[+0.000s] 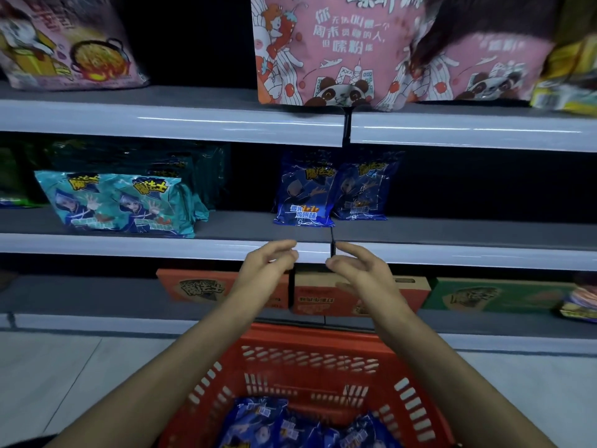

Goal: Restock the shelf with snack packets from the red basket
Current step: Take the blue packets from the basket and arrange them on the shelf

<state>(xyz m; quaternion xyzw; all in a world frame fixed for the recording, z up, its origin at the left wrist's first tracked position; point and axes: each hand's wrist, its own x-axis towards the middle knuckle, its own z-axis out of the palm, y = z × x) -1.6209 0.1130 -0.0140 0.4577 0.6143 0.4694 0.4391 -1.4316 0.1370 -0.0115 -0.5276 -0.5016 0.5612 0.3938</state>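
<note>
Two blue snack packets (303, 192) stand upright side by side on the middle shelf (161, 248), near its centre divider. My left hand (268, 265) and my right hand (358, 270) hover just in front of that shelf's edge, below the packets, fingers relaxed and holding nothing. A small gap separates the two hands. The red basket (310, 360) sits on the floor under my forearms, with several blue snack packets (274, 425) lying in its bottom.
Teal packets (113, 205) fill the middle shelf's left side; its right side is dark. Pink bags (339, 53) stand on the top shelf. Orange boxes (200, 289) and a green box (494, 295) lie on the lower shelf. Pale floor tiles flank the basket.
</note>
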